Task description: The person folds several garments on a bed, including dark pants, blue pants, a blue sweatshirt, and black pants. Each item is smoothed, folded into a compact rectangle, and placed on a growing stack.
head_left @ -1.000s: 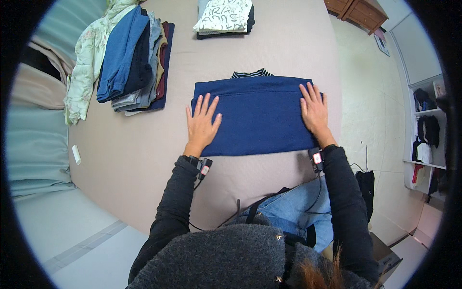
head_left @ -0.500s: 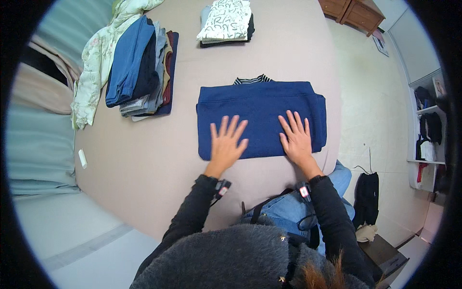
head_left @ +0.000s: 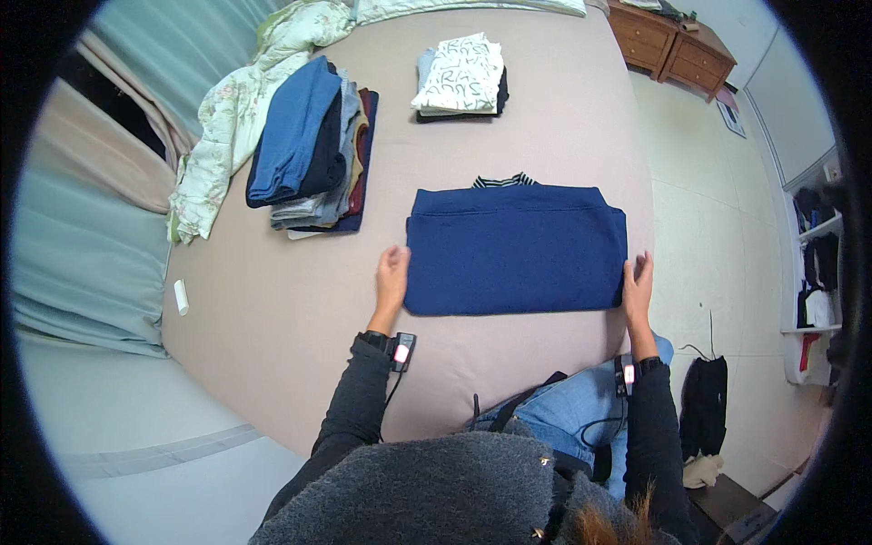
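A navy blue sweater (head_left: 518, 250) lies folded into a wide rectangle on the bed, with a black-and-white striped collar (head_left: 505, 181) showing past its far edge. My left hand (head_left: 391, 280) is at the sweater's left edge, fingers loosely bent and nothing visible in them. At the opposite edge, my right hand (head_left: 639, 289) is open, its thumb apart from the fingers and close against the cloth. Both palms are off the top of the sweater.
A tall stack of folded clothes (head_left: 313, 150) stands at the left beside a floral quilt (head_left: 222, 136). Farther back is a smaller pile topped by a white printed shirt (head_left: 461, 74). A small white object (head_left: 181, 297) lies near the bed's left edge. Dark trousers (head_left: 704, 409) are on the right.
Both hands have left the sweater's top and moved outward to its side edges. The sweater's right side now looks straighter. The view has shifted, showing more of the bed's far end.
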A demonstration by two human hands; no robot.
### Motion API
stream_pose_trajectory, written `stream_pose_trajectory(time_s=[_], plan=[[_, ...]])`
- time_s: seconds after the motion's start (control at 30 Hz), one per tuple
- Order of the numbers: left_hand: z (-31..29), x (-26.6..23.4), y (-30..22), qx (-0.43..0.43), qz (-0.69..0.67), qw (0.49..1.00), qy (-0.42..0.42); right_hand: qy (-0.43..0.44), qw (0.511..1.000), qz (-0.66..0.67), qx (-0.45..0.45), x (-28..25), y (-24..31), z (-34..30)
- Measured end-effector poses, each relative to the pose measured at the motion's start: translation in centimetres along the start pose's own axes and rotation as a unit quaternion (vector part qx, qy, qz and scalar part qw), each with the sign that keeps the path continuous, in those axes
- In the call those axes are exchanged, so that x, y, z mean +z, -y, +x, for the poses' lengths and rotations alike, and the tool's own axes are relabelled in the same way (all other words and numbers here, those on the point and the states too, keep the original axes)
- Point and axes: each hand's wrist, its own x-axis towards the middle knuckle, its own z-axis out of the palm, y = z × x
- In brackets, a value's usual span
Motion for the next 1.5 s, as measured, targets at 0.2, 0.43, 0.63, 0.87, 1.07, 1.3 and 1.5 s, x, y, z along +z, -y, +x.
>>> stream_pose_trajectory(time_s=[0.2, 0.43, 0.63, 0.87, 1.07, 1.3, 1.5], plan=[[1.7, 1.1, -6.4, -0.257, -0.121, 0.943, 0.172, 0.076, 0.947, 0.178, 0.258, 0.6, 3.2, -1.4], [0.7, -3.7, -12.2, -0.206, -0.244, 0.91, 0.265, 0.152, 0.844, 0.377, 0.35, -2.7, 10.6, 0.3], [1.2, -12.9, -21.4, -0.017, -0.125, 0.988, 0.086, 0.223, 0.83, 0.435, 0.269, 1.9, 23.9, 8.3], [6.5, -23.3, -29.3, 0.11, -0.506, 0.856, 0.005, 0.401, 0.671, 0.613, -0.115, 6.4, 42.0, 12.5], [16.5, -21.2, -18.9, -0.036, -0.489, 0.86, -0.143, 0.438, 0.774, 0.457, 0.036, 9.6, 29.0, 6.1], [17.3, -18.5, -10.6, -0.104, -0.548, 0.812, -0.174, 0.361, 0.817, 0.372, 0.251, 8.0, 15.5, -0.7], [15.3, -17.3, -13.4, -0.104, -0.549, 0.81, -0.176, 0.432, 0.853, 0.273, 0.105, 6.5, 21.9, -2.9]])
